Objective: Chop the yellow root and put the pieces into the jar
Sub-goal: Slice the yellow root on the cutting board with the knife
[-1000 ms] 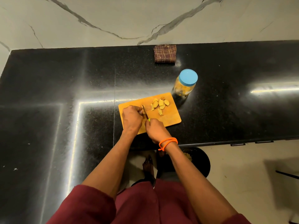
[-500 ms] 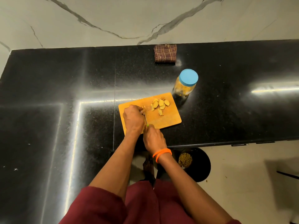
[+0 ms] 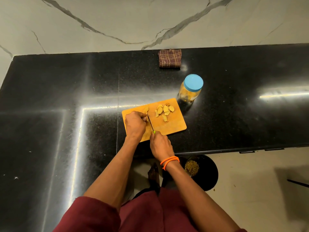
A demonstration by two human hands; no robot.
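Note:
An orange cutting board [image 3: 172,127] lies on the black counter. My left hand [image 3: 134,125] holds down the yellow root [image 3: 146,110] at the board's left part; most of the root is hidden under the fingers. My right hand [image 3: 160,144] grips a knife [image 3: 150,123] with a green handle, its blade lying against the root beside my left fingertips. Several cut yellow pieces [image 3: 164,111] sit on the board's far right part. The jar [image 3: 190,88] with a blue lid on it stands just beyond the board's right corner and holds yellow pieces.
A folded checked cloth [image 3: 170,58] lies near the marble wall [image 3: 150,19]. Below the counter's front edge, a black bin [image 3: 209,171] with scraps stands on the floor by my foot [image 3: 153,174]. The black counter [image 3: 58,114] stretches left and right of the board.
My right hand has drawn the knife back toward me along the root and then pushed it forward a little. My left hand stays on the root.

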